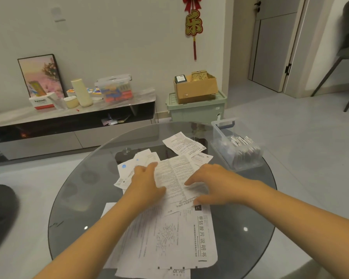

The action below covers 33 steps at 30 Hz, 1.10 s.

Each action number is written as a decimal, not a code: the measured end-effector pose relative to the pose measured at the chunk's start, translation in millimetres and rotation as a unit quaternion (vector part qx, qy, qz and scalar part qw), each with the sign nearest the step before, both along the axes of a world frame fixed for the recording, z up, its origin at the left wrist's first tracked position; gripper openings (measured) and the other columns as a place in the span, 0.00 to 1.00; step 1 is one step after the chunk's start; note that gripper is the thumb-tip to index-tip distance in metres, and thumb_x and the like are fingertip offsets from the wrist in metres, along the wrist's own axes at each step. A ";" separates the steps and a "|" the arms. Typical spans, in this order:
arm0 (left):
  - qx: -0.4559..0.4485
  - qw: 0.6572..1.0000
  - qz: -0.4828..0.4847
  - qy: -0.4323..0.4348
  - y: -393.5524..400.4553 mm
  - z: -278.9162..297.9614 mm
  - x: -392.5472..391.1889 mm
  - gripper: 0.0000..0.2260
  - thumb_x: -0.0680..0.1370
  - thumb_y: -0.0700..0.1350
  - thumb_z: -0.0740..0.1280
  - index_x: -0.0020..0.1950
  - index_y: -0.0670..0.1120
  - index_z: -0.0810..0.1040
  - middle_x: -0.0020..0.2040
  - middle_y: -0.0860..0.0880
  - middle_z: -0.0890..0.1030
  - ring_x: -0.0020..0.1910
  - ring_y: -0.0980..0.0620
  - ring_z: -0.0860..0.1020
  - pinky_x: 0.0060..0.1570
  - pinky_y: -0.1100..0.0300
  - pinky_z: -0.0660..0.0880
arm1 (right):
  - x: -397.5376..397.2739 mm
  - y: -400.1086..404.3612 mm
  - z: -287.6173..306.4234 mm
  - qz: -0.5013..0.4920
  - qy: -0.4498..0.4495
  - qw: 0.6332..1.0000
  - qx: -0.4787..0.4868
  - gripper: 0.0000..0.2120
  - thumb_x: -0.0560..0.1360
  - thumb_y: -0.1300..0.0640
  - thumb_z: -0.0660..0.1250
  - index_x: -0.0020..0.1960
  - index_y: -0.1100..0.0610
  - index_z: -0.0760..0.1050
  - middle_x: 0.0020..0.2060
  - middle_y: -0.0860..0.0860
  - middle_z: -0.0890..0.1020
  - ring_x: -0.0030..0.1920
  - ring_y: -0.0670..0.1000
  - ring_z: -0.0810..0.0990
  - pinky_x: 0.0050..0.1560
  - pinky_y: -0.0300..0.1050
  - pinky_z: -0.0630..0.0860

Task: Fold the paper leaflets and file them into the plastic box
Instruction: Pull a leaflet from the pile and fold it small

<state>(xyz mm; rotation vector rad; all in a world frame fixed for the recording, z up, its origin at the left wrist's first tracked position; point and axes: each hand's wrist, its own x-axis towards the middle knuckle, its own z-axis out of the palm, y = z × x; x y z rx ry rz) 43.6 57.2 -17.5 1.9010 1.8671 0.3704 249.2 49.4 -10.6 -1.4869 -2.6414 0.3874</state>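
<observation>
Mid-frame on the round glass table (85, 178), the left hand (147, 183) lies flat, fingers straight, on a printed leaflet (175, 174); the right hand (212, 184) presses the same leaflet with spread fingers; right of centre, the clear plastic box (222, 141) holds folded leaflets (244, 146).

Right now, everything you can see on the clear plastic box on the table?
The clear rectangular plastic box stands upright, lid off, at the right edge of the round glass table. It looks like thin transparent plastic, with a blue-grey handle at its far end. Folded white paper leaflets stand on edge in a row inside, packed toward the near end. Neither hand touches it; the right hand lies just to its left, on loose leaflets.
</observation>
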 end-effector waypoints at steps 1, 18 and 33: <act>0.018 0.998 -0.043 0.034 -5.4 0.8 1.3 0.30 0.76 0.48 0.67 0.75 0.53 0.58 0.72 0.50 0.59 0.67 0.49 0.66 0.62 0.58 0.67 | 1.2 -0.4 -2.7 0.000 -0.012 1.000 -0.004 0.24 0.71 0.44 0.69 0.66 0.44 0.71 0.63 0.44 0.73 0.65 0.48 0.67 0.65 0.43 0.65; 0.102 0.965 -0.205 0.128 -21.3 -4.9 1.4 0.13 0.81 0.46 0.54 0.53 0.48 0.78 0.49 0.52 0.79 0.47 0.52 0.76 0.49 0.54 0.75 | 0.6 2.4 -6.1 -0.060 0.019 0.998 -0.023 0.14 0.75 0.50 0.65 0.60 0.45 0.76 0.57 0.44 0.78 0.58 0.47 0.75 0.56 0.45 0.74; 0.040 0.989 -0.041 -0.135 -15.0 -2.9 -13.3 0.06 0.80 0.52 0.61 0.48 0.52 0.73 0.41 0.52 0.80 0.44 0.52 0.81 0.49 0.50 0.79 | 7.5 6.4 8.0 -0.210 0.309 0.910 -0.179 0.13 0.71 0.51 0.71 0.53 0.54 0.76 0.48 0.46 0.82 0.49 0.48 0.81 0.51 0.47 0.80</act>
